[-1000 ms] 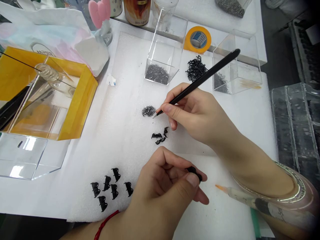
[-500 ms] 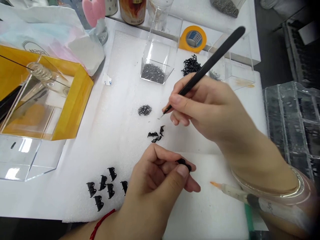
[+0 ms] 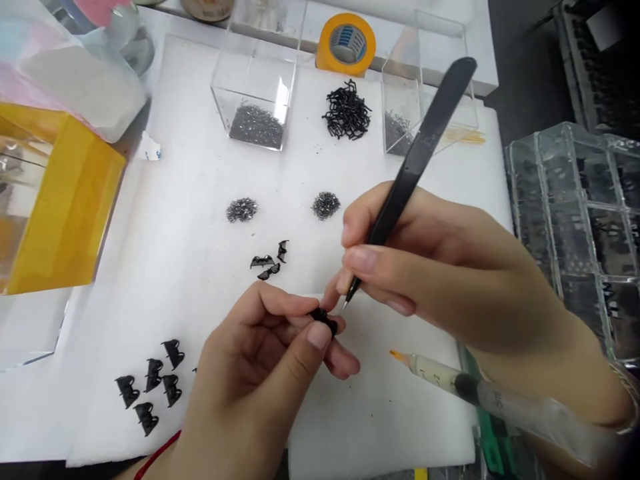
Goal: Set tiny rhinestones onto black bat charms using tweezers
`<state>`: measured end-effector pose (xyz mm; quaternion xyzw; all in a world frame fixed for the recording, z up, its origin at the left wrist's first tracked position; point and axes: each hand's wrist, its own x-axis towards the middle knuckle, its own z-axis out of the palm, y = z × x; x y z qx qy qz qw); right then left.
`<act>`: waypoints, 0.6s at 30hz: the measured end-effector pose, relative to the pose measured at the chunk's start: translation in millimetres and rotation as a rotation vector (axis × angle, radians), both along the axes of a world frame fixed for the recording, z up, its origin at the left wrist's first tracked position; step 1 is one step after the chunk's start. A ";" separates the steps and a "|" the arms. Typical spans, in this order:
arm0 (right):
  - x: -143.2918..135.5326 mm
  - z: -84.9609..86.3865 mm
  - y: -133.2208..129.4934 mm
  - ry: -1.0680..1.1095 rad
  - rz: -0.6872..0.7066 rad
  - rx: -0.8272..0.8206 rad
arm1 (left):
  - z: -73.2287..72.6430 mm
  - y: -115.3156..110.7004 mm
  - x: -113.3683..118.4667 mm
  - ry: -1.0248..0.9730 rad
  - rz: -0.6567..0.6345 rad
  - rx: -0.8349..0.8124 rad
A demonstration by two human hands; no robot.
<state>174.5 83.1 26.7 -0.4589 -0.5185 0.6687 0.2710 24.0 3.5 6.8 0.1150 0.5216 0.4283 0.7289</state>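
Note:
Between thumb and index finger, my left hand [image 3: 270, 353] pinches a small black piece [image 3: 324, 321]. My right hand [image 3: 425, 267] grips black tweezers [image 3: 407, 173] like a pen, and their tip is beside the right end of that piece. Whether the tip holds anything is too small to tell. Just above my left hand lie three loose black pieces [image 3: 263, 261]. Several black bat-shaped pieces [image 3: 154, 375] lie to its left on the white foam sheet [image 3: 190, 147]. Two little piles of shiny bits, a left pile [image 3: 242, 210] and a right pile [image 3: 326, 205], sit farther up.
Clear boxes with small bits [image 3: 257, 127] [image 3: 399, 127] flank a heap of black wire-like parts [image 3: 347, 112]. Behind stands yellow tape [image 3: 346, 44]. A syringe [image 3: 450, 380] lies below my right wrist. A yellow-sided box [image 3: 65, 200] is left, a compartment case [image 3: 570, 200] right.
The tweezers have moved from the foam near the shiny piles down to the piece in my left hand. The whole view has shifted, so the table items appear farther left.

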 end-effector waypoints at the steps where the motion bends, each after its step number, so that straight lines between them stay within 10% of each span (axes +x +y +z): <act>1: 0.3 -0.2 -0.5 0.010 0.022 0.014 | 0.5 -0.4 0.0 0.023 -0.004 -0.010; 18: 7.9 -5.7 -1.4 0.003 0.111 0.149 | 2.0 -0.1 3.4 0.104 0.023 0.029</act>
